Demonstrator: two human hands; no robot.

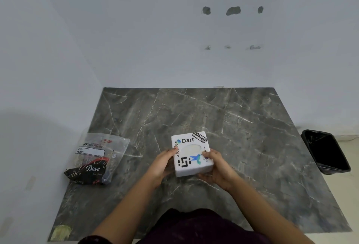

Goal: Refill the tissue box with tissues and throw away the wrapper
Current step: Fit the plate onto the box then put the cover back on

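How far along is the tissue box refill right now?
Looks nearly done: the tissue box shows white through its oval slot, and the wrapper lies flattened on the table. The left hand and right hand hold the box. Left: drop the wrapper in the bin.

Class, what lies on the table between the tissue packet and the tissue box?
Only the left hand, gripping the tissue box; otherwise bare table beside the tissue packet, head view.

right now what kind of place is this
Probably a plain room at home: a marble slab against bare white walls, and a black-lined bin beside it.
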